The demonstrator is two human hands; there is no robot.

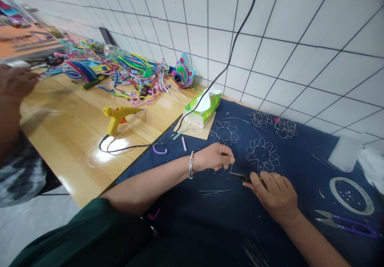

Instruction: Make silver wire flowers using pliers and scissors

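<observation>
My left hand (215, 156) pinches a short thin wire (231, 167) between thumb and fingers, above the dark blue cloth. Coming from the right, my right hand (275, 195) is closed round the handles of a pair of pliers (241, 176). The narrow tips of the pliers are at the wire's lower end; I cannot tell whether they grip it. Just beyond my hands lie a flower-shaped wire frame (262, 154) and another wire flower (224, 133). A few loose straight wires (213, 192) rest on the cloth below my left hand.
A yellow glue gun (117, 119) stands on the wooden table, its cord crossing to the wall. A tissue pack (201, 109), purple snips (348, 222) and a white ring (332, 187) lie around. Colourful pipe cleaners (141, 73) heap at the back. Another person's hand (18, 81) is at far left.
</observation>
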